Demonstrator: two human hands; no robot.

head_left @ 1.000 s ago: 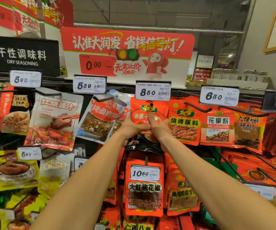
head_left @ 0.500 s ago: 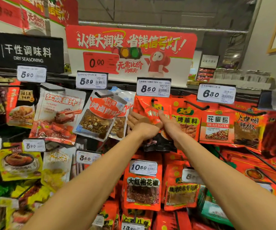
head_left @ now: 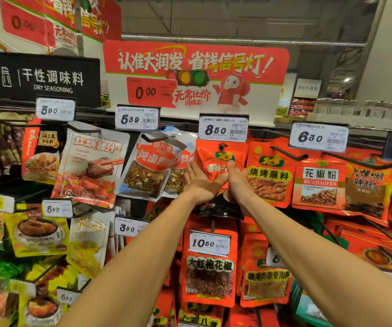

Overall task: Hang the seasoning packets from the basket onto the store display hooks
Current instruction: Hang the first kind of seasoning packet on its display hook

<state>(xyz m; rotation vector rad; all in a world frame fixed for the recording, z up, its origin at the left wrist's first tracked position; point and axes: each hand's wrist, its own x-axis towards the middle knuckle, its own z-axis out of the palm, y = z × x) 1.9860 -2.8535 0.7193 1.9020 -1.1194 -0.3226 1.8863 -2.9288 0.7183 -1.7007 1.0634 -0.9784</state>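
Note:
A red seasoning packet [head_left: 221, 159] hangs on the display hook [head_left: 222, 146] under the 8.50 price tag [head_left: 223, 126]; the hook tip shows through its hole. My left hand [head_left: 198, 179] is at the packet's lower left edge, palm turned up and fingers straight. My right hand [head_left: 236, 179] presses against the packet's lower front with a finger pointing up. More red packets hang behind it. The basket is out of view.
Neighbouring hooks carry a white braising-spice packet [head_left: 151, 165] to the left and an orange barbecue-dip packet [head_left: 269, 175] to the right. A 10.50 red pepper packet [head_left: 210, 267] hangs directly below. Black hook rods [head_left: 287, 153] stick out toward me on the right.
Both hands have loosened from gripping the red packet to lying flat against it. The packet now hangs straighter on its hook, and my view has moved closer and tilted up.

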